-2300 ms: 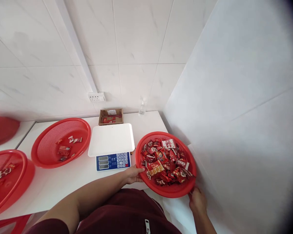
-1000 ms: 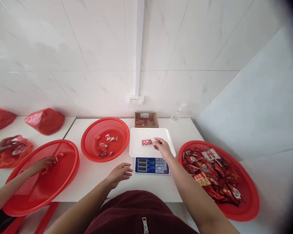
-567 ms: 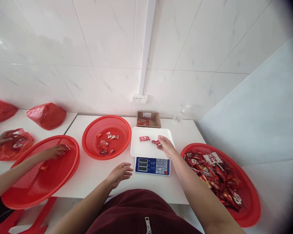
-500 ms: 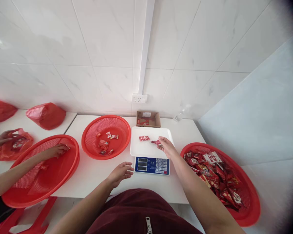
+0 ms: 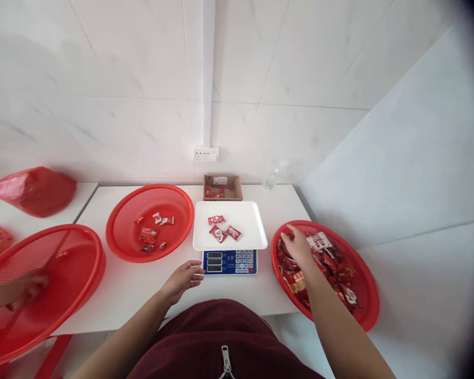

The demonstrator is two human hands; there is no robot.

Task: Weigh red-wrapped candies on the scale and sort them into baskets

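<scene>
My right hand (image 5: 298, 246) is over the left part of a red basket (image 5: 373, 310) heaped with small red snack packets (image 5: 334, 263). Its fingers are apart, and no packet shows in them. Near the lower left corner of a digital scale (image 5: 229, 262), my left hand (image 5: 184, 280) hangs open and holds nothing. On the scale's white tray (image 5: 249, 213) lie a red-and-white packet (image 5: 216, 219) and two dark red packets, one left (image 5: 218, 233) and one right (image 5: 234, 232), close together.
Another red basket (image 5: 120, 221) with several small packets stands left of the scale. Behind the scale sit a cardboard box (image 5: 223, 196) and a clear plastic bottle (image 5: 270, 181). At far left, a co-worker's hand (image 5: 29, 287) is in a tilted red basket (image 5: 97, 252); a red bag (image 5: 33, 192) sits beyond.
My right hand has let go of packets on the tray and moved right to the full basket. Two dark red packets now lie beside the first. The view has shifted right.
</scene>
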